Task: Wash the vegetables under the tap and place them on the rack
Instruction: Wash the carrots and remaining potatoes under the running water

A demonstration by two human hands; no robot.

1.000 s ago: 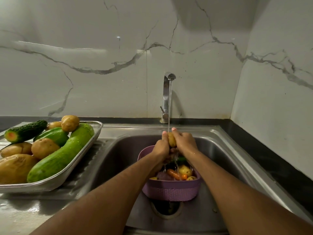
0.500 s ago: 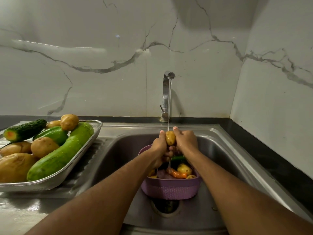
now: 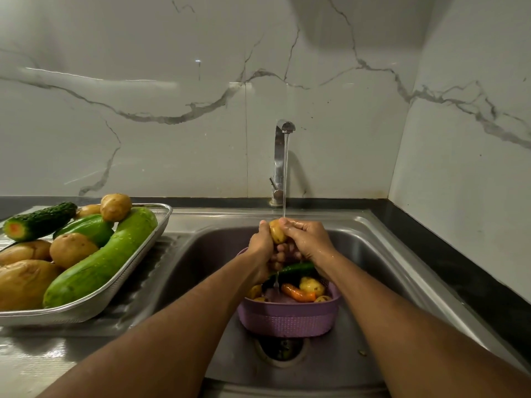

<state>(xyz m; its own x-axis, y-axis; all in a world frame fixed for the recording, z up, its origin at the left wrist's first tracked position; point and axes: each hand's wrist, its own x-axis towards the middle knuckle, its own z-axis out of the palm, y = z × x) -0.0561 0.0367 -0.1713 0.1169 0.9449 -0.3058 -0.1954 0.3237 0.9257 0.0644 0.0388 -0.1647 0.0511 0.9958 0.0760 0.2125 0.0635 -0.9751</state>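
Under the thin water stream [image 3: 285, 179], both hands wrap one small yellow-brown potato [image 3: 277, 231]: left hand [image 3: 263, 248] curls round its left side, right hand [image 3: 306, 243] cups the right side, thumb on top. Two-handed grip probably lets the palms rub the skin while water hits the exposed top. Potato sits right where the stream lands, above the purple plastic perforated basket [image 3: 288, 321], so runoff and any drop fall back into the basket, not the drain. Basket stands in the stainless steel sink [image 3: 373, 254], partly over the drain opening [image 3: 280, 349]; holes let dirty water through. It holds the unwashed lot: an orange carrot [image 3: 297, 293], a dark green cucumber [image 3: 296, 267], more small potatoes [image 3: 311, 285]. Chrome tap [image 3: 280, 159] is mounted at the back rim, spout directly over the basket. Left of the sink, the steel mesh rack tray [image 3: 161, 225] sits on the ribbed drainboard [image 3: 149, 271], so drips run off toward the sink. It carries wet large green cucumbers [image 3: 106, 259], a bumpy dark green cut gourd [image 3: 40, 221] and brown potatoes [image 3: 71, 249]. Judgement: roughly past halfway; next is carrying this potato left to the rack.
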